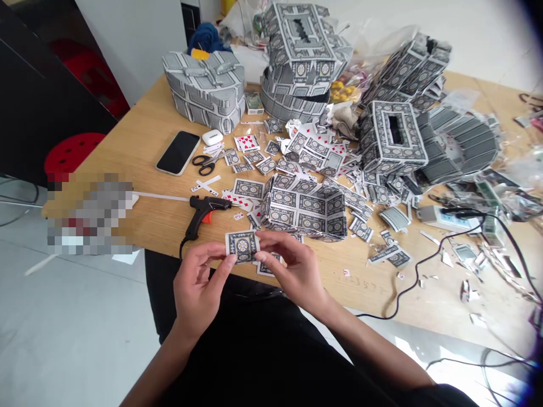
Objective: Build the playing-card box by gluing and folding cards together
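Card (242, 244) was held over the bench's (139, 141) near edge, patterned back showing. Left hand's (195, 282) grip was pinched on its 9 o'clock side; right hand's (301, 274) grip was pinched on its 3 o'clock side. From the card, glue gun (198, 217) lay at 10 o'clock, scissors (214, 159) at 11, open box (306, 208) at 2, just beside.

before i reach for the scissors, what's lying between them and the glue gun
In the head view, narrow white paper strips with printed marks, apparently crossed, lie between the scissors and the glue gun.
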Motion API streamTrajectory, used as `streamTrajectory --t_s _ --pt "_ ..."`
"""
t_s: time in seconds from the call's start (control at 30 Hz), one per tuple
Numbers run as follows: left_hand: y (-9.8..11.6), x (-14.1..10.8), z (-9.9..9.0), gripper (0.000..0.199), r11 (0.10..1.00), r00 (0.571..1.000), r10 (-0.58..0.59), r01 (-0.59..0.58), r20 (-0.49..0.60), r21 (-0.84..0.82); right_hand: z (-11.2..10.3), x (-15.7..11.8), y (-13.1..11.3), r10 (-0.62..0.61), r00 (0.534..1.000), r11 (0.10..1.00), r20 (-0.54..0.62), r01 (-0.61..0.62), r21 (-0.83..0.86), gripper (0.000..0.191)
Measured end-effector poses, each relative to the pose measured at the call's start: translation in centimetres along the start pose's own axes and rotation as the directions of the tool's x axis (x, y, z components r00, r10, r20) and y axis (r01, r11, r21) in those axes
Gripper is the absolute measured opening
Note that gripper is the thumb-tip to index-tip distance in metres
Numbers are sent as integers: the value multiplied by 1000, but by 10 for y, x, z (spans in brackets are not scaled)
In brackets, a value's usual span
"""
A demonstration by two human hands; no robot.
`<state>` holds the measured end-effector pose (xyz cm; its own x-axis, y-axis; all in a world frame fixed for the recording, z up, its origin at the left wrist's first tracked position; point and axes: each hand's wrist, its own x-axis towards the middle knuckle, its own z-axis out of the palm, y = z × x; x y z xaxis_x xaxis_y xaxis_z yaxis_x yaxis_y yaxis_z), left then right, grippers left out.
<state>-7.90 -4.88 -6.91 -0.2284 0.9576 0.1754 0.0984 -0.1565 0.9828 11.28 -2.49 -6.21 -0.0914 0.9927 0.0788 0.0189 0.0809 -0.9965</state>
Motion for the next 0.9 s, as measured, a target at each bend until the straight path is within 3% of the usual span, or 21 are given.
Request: streamTrajectory --t_s 0.13,0.33,0.4,0.5,0.63,0.9 --pt "4 5 -4 13 999 1000 -9 9 -13 36 -7 1 1 -15 999 997 -49 11 -80 15" --pt "7 4 -7 14 998 998 -61 61 -4 33 -9 3 -4 -196 980 937 -26 179 -301 17" --pt "7 4 -7 14 997 998 -62 61 2 40 -6 3 -9 -145 989 956 -35 131 -261 14" --pt "6 2 -7 14 998 999 -45 43 22 55 -1 4 -12 43 999 997 8 -43 -63 19" --pt "0 -3 -7 14 998 998 -7 4 58 63 6 7 -11 230 969 945 94 -245 215 28" --pt "-5 -4 -10 33 998 990 8 -16 140 56 5 10 -7 274 954 925 122 -296 239 23"
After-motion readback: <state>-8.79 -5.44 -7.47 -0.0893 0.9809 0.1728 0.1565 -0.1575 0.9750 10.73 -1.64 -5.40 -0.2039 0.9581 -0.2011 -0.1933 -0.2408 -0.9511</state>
